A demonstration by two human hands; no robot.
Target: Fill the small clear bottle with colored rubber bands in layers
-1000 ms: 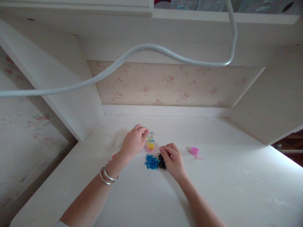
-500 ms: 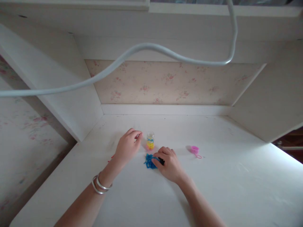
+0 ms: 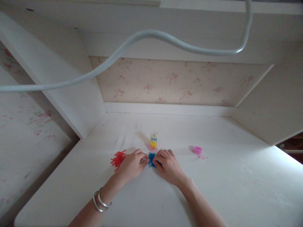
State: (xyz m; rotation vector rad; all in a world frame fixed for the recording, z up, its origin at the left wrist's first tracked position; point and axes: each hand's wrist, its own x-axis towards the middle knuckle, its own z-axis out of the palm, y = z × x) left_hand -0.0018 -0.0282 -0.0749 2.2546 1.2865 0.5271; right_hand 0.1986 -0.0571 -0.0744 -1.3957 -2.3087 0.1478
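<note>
A small pile of blue rubber-band-like strands (image 3: 151, 160) lies on the white desktop between my hands. My left hand (image 3: 134, 164), with two silver bangles at the wrist, touches or nearly touches the pile's left edge, thumb and fingers pinched. At the pile's right edge, my right hand (image 3: 168, 164) has its fingers curled; a dark patch shows inside its grip, too small to identify. Just behind the pile stands a clear jar (image 3: 153, 139) without a lid, holding yellow, blue and pink pieces. Red strands (image 3: 118, 159) lie in a heap beside my left hand, partly covered by it.
A pink ring-shaped piece (image 3: 198, 150) with a thin pink loop lies to the right on the desktop (image 3: 224, 183). A white cable (image 3: 151, 34) crosses the upper view in front of the shelf. Side panels enclose the desk's back.
My left hand has come down and toward the blue pile from beside the jar, uncovering more of the red heap. My right hand stays at the blue pile. The view has shifted slightly.
</note>
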